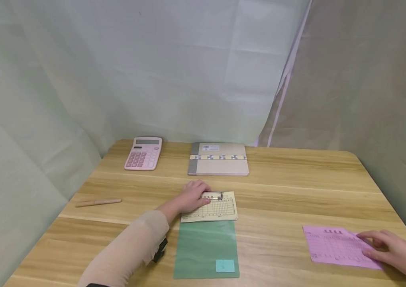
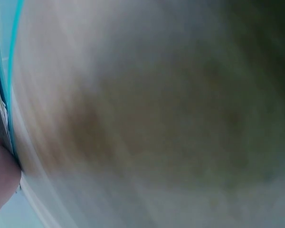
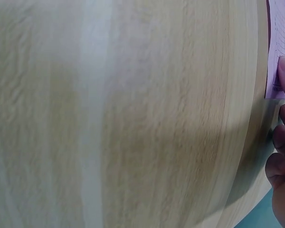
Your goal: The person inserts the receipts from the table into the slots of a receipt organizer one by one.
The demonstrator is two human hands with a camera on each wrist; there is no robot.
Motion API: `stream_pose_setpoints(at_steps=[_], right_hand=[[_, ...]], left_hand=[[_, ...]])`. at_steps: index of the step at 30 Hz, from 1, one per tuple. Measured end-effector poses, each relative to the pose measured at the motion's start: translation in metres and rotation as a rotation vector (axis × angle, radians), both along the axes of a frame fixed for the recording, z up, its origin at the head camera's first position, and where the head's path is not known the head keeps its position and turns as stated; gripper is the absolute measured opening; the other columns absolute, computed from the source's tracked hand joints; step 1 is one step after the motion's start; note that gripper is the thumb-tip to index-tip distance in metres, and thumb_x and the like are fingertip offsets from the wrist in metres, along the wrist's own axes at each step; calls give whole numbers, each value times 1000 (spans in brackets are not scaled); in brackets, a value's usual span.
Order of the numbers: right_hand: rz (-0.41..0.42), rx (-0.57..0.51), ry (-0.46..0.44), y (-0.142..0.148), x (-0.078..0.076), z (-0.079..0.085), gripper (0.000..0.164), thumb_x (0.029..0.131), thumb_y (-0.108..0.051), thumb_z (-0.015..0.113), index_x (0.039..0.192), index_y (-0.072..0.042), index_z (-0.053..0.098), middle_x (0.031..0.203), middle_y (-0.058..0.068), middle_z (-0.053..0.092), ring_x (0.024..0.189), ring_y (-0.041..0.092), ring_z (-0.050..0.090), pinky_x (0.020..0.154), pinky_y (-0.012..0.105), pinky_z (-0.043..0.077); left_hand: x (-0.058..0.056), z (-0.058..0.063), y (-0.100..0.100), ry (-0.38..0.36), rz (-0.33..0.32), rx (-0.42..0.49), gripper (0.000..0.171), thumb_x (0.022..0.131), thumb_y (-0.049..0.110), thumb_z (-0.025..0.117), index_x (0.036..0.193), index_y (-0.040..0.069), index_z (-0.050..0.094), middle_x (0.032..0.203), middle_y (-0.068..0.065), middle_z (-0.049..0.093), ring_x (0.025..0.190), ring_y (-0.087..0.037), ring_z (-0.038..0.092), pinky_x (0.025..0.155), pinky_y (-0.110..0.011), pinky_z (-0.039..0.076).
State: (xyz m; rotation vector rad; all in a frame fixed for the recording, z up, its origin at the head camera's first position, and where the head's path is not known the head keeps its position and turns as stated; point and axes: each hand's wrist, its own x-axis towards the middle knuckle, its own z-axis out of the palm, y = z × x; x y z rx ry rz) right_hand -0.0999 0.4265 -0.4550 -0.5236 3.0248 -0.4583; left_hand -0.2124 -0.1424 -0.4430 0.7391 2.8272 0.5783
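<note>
A green clipboard (image 1: pixel 206 249) lies in the middle of the table, with a pad of pale yellow printed forms (image 1: pixel 217 211) under its metal clip (image 1: pixel 218 195). My left hand (image 1: pixel 190 197) grips the clipboard's upper left part by the clip, its thumb over the forms. In the left wrist view only a bit of the left hand (image 2: pixel 2 175) shows beside the board's teal edge. Over on the right, my right hand (image 1: pixel 396 251) pinches the right edge of a pink printed form (image 1: pixel 339 245) between thumb and fingers. The right wrist view shows that thumb on the pink form (image 3: pixel 280 38).
A pink calculator (image 1: pixel 143 153) lies at the back left, and a beige notebook (image 1: pixel 218 164) with a patterned band at the back middle. A tan pen (image 1: pixel 98 202) lies on the left of the wooden table (image 1: pixel 274 191). Pale curtains (image 1: pixel 188 79) hang behind the table.
</note>
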Motion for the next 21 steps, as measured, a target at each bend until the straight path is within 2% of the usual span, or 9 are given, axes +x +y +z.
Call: stream_pose_setpoints(at_steps=[5, 9, 12, 17, 21], right_hand=[[-16, -25, 1, -8, -3, 2, 32, 79, -28, 75, 104, -10, 66, 92, -4, 58, 76, -5, 43, 64, 19, 40], [9, -59, 34, -16, -6, 2, 33, 78, -24, 76, 105, -7, 66, 83, -15, 53, 73, -5, 42, 62, 21, 39], [15, -68, 17, -24, -10, 4, 35, 80, -24, 74, 108, -6, 65, 76, -16, 45, 69, -2, 39, 59, 24, 37], [-31, -68, -38, -37, -13, 8, 39, 83, -27, 71, 114, -5, 63, 77, -10, 49, 68, 0, 41, 59, 26, 37], [-52, -109, -19, -43, -13, 10, 38, 82, -23, 72, 114, -4, 62, 76, -12, 52, 67, -1, 43, 59, 26, 38]], left_hand=[[-1, 0, 1, 4, -6, -4, 33, 92, 35, 58, 119, 16, 54, 121, -1, 49, 110, -21, 39, 95, -43, 28], [-1, -2, 1, 8, -13, 3, 33, 92, 34, 58, 119, 15, 54, 121, -1, 49, 111, -22, 39, 95, -43, 28], [-1, -2, 0, 5, -11, 6, 33, 92, 34, 58, 119, 15, 54, 121, -1, 49, 111, -22, 39, 96, -43, 28], [0, -1, -1, 2, -3, 7, 34, 91, 35, 59, 119, 15, 54, 121, -1, 49, 112, -22, 39, 96, -44, 28], [-1, 0, -1, 7, -7, 11, 34, 91, 35, 59, 119, 15, 54, 120, -2, 50, 111, -22, 40, 95, -44, 29]])
